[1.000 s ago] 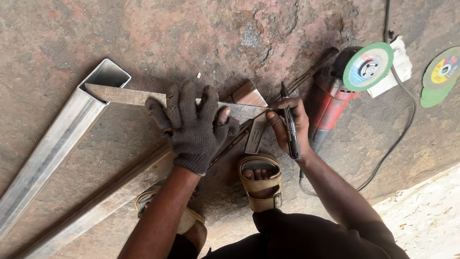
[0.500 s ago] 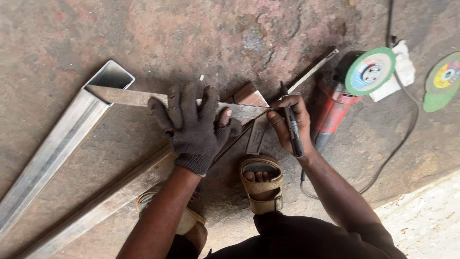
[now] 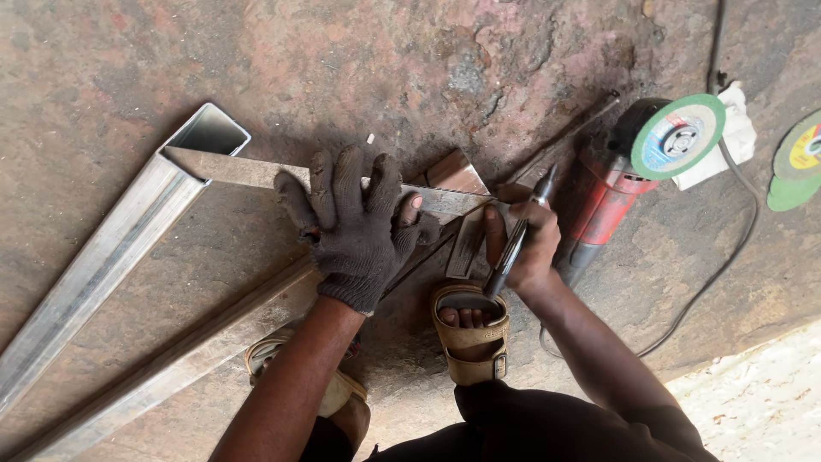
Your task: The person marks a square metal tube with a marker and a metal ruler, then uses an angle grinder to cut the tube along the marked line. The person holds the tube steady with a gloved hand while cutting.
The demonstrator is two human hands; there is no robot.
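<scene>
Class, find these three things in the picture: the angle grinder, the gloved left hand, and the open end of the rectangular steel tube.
angle grinder (image 3: 599, 205): head view, on its red body.
gloved left hand (image 3: 355, 227): head view, on the back of the glove.
rectangular steel tube (image 3: 208, 133): head view, inside its open end.

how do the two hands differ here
The left hand wears a dark, worn work glove; the right hand is bare. The left lies flat, fingers spread, pressing on the metal square; the right is curled around a dark marking tool. Both work low over the rusty floor.
</scene>
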